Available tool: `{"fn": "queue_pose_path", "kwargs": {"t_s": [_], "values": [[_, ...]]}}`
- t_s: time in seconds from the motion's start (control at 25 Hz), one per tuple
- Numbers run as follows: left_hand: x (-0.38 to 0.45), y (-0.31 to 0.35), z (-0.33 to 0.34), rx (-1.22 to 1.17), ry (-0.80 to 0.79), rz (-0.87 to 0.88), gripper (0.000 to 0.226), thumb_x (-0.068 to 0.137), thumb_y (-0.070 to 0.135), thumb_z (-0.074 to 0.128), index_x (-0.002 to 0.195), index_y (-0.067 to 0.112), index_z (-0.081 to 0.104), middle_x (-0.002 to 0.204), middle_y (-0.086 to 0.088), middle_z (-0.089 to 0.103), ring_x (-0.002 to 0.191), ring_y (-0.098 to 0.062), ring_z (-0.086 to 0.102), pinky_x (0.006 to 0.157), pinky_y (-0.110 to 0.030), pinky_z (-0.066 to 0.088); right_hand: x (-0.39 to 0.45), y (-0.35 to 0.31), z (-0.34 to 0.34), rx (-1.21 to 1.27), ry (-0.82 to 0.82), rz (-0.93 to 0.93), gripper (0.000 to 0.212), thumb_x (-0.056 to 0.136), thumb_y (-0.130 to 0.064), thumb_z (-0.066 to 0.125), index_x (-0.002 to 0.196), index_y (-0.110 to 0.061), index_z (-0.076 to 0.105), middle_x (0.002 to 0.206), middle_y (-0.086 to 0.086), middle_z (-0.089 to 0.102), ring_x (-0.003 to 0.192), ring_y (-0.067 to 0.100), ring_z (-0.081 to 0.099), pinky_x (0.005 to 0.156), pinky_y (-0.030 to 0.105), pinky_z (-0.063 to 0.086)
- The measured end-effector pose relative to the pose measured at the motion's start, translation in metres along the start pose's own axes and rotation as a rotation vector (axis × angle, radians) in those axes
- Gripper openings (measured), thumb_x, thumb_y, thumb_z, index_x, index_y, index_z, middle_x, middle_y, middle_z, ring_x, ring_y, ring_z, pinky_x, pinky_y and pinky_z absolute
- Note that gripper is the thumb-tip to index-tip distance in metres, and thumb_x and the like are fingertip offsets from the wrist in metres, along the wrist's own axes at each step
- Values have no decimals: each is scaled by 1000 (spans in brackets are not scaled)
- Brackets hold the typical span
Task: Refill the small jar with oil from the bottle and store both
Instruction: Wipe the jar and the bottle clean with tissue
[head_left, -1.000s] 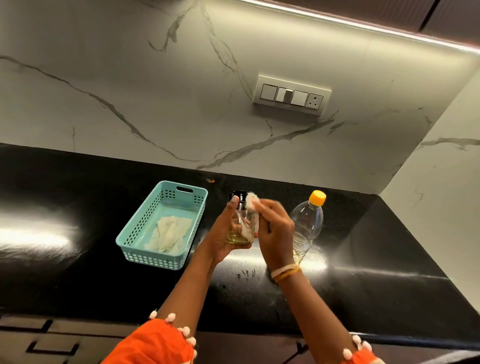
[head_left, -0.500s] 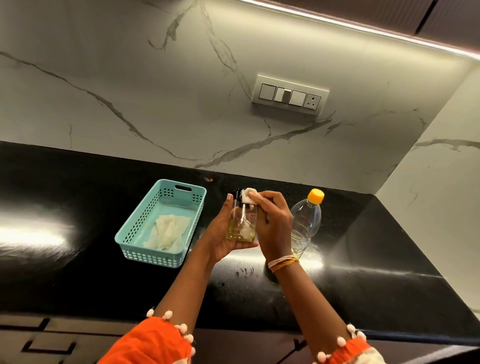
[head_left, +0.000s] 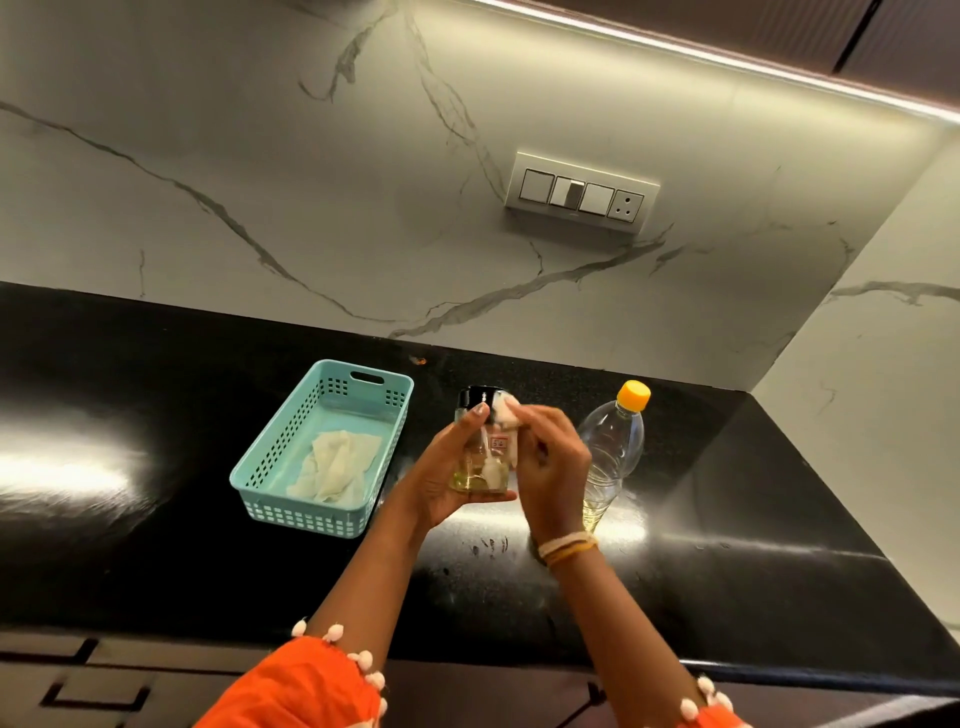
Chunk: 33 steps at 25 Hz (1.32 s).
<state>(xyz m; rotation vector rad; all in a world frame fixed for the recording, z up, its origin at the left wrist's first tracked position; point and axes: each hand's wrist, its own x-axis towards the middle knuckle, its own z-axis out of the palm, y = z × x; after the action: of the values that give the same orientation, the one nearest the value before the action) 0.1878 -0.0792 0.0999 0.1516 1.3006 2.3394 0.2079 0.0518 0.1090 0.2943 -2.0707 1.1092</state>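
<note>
Glossy stone, clear glass and plastic, soft cloth

The black countertop (head_left: 156, 467) is polished and mirror-glossy; the veined wall (head_left: 260, 182) looks like smooth marble. At centre frame the small jar (head_left: 480, 457) is clear glass with a shiny black lid, the bottle (head_left: 610, 447) clear ribbed plastic, the basket (head_left: 291, 441) matt perforated plastic holding crumpled cloth (head_left: 337, 465).

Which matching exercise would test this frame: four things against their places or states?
Things:
1. small jar
2. bottle
3. basket
4. white tissue

States:
A. holds a crumpled cloth, on the counter's left
B. pinched in the right hand
C. standing on the counter, yellow cap on
D. held up in the left hand, black lid on

Pairs: 1-D, 2-C, 3-A, 4-B
</note>
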Motion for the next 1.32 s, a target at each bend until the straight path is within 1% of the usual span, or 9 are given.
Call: {"fn": "queue_pose_path", "kwargs": {"t_s": [0.12,0.24,0.32,0.44,0.56,0.76,1.04,1.16,1.32], "values": [[-1,1,1,-31,0,20,53,88,51,57,125,14,60,121,-19,66,111,-35,64,89,-59,52,11,0,3,125,14,142,21,88,-10,62,107,-11,69,94,0,70,85,7,67,71,32,59],[0,5,-3,-10,19,58,54,82,50,64,120,12,61,117,-16,67,106,-32,66,87,-51,55,-26,-9,6,65,19,26,27,87,-7,60,113,-12,68,114,0,67,107,5,64,86,26,56],[3,7,-7,18,22,56,74,71,56,74,126,9,57,127,-14,64,114,-32,63,91,-50,54,-50,-12,7,29,-42,-79,36,85,6,61,117,-11,67,127,5,62,122,7,56,97,23,50],[6,6,-6,43,-12,61,85,67,60,75,130,5,56,130,-19,61,114,-34,62,91,-46,54,-42,-9,8,-7,4,-131,39,83,9,62,115,-14,67,120,11,59,119,4,51,93,22,50],[6,7,3,-59,-75,78,76,69,54,77,125,6,62,122,-19,64,110,-30,64,90,-41,55,-12,-3,12,153,145,156,28,84,3,66,102,-18,68,97,7,59,89,7,59,72,28,52],[8,8,0,-73,-87,110,76,61,58,81,120,14,65,119,-14,68,112,-26,64,94,-40,53,-2,-9,1,945,-140,778,22,92,3,52,101,-6,70,96,13,73,90,20,70,80,31,58],[9,8,5,76,-142,72,101,57,57,84,135,4,49,116,-15,64,101,-26,66,84,-38,56,-4,-11,-2,1158,-296,1171,33,93,-15,35,103,3,61,98,21,62,85,26,61,79,37,54],[9,7,8,215,-92,110,94,55,56,85,128,4,55,120,-17,67,107,-30,66,89,-42,55,-9,-14,-3,1260,-260,1251,33,95,-23,37,105,-2,60,91,15,64,80,23,61,67,32,54],[11,5,5,290,43,177,73,63,44,80,118,1,62,110,-20,70,99,-32,68,89,-42,55,-16,-6,0,1094,-74,1077,27,98,-13,44,105,4,64,96,20,66,88,27,64,80,36,54]]}}
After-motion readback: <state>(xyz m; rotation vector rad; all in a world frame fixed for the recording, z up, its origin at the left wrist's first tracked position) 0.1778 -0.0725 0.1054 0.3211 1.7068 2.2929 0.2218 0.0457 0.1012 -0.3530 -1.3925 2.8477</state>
